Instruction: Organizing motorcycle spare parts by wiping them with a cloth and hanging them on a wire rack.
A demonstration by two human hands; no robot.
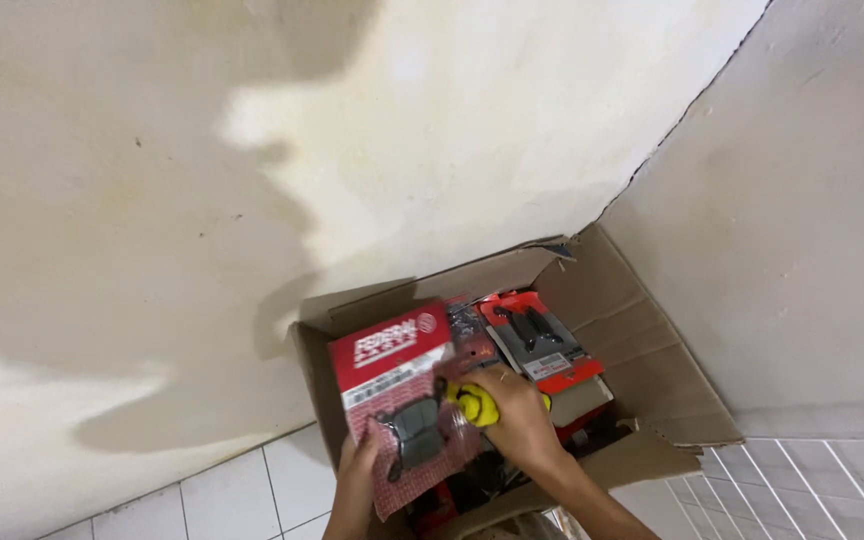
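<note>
An open cardboard box (642, 350) stands in the corner of two cream walls. My left hand (356, 480) holds the lower edge of a red-and-white blister pack (402, 385) with dark grey pads showing through its window. My right hand (517, 415) reaches into the box, closed on a small yellow-and-black object (474, 403) next to that pack. Further packs, red and orange with dark parts (537, 340), lie stacked inside the box.
White floor tiles (222, 500) show at the lower left and lower right (812, 480). The box's flaps (652, 455) stand open toward me and against the right wall. A crack runs along the wall corner (692, 105).
</note>
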